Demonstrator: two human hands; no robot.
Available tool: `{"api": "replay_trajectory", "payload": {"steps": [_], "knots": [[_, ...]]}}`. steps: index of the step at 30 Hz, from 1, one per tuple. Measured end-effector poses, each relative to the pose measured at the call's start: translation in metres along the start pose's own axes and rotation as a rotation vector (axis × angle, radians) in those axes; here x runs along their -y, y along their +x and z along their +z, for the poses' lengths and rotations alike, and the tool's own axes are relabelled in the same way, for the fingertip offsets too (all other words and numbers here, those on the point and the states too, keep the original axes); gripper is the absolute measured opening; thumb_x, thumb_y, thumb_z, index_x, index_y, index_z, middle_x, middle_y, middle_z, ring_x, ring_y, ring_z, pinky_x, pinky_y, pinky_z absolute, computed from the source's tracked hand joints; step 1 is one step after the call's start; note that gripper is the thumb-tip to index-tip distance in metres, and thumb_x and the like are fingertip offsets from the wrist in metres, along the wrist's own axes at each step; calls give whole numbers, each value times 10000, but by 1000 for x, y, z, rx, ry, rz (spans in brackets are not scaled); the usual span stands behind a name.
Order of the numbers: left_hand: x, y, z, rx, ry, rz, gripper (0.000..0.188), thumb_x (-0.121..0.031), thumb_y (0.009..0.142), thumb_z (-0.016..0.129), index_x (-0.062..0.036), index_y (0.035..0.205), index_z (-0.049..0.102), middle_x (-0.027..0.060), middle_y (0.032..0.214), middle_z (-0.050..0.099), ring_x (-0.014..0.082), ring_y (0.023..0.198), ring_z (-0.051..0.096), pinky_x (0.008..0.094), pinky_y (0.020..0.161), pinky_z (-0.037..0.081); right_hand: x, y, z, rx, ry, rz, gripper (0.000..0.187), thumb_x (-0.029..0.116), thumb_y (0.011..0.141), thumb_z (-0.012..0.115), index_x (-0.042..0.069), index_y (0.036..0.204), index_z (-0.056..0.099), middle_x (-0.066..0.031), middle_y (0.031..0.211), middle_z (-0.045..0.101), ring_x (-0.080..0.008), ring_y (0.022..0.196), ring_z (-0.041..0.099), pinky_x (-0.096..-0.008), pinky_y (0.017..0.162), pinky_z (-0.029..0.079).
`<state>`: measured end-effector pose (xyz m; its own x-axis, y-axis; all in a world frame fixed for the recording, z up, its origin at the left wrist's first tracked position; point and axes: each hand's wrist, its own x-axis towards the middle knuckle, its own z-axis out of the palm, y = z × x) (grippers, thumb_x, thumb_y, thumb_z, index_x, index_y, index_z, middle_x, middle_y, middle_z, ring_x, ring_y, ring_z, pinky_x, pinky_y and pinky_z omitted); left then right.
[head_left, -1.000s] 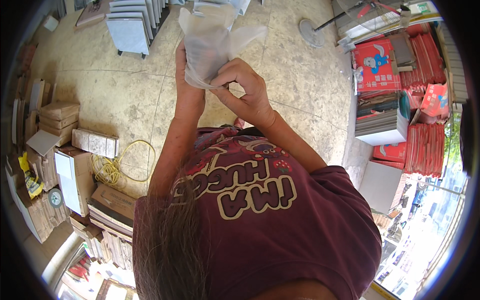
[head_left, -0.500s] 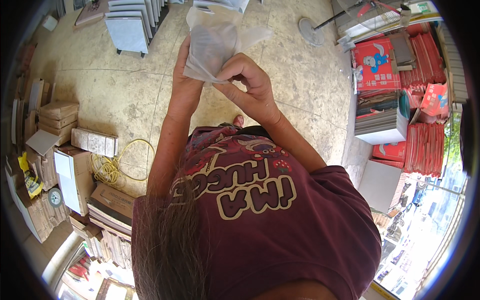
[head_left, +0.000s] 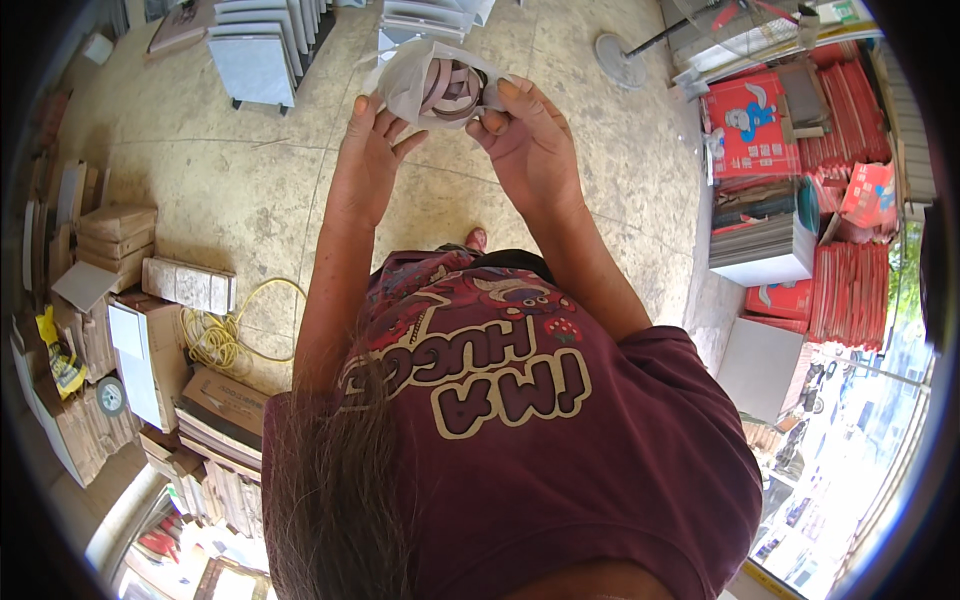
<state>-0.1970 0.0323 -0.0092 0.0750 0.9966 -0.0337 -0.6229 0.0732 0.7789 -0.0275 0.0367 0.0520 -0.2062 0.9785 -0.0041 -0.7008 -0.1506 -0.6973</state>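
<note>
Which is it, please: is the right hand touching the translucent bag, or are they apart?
Touching: the head view shows the right hand holding the right edge of the translucent bag at its fingertips.

The left forearm (head_left: pixel 336 270) and right forearm (head_left: pixel 597 265) reach forward from the torso, well apart, the right one slanting inward. The left hand (head_left: pixel 366 165) and right hand (head_left: pixel 535 155) are raised at about the same height, with a gap between them. Both hands' fingers (head_left: pixel 516 95) are bent in a pinching grip, and an orange tint shows at some tips.
</note>
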Motion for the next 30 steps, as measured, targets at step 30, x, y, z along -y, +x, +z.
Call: {"api": "replay_trajectory", "payload": {"steps": [30], "knots": [[-5,-12,2,16,199,166,536,-137,754,759,-31,1219,516,38,1086,616,136,982,573,280,876,451,-1,2,-11,101,-529,196,539,346,819,684,19,1214,518,-27,985,601,-108,794,544,-252,650,444]]}}
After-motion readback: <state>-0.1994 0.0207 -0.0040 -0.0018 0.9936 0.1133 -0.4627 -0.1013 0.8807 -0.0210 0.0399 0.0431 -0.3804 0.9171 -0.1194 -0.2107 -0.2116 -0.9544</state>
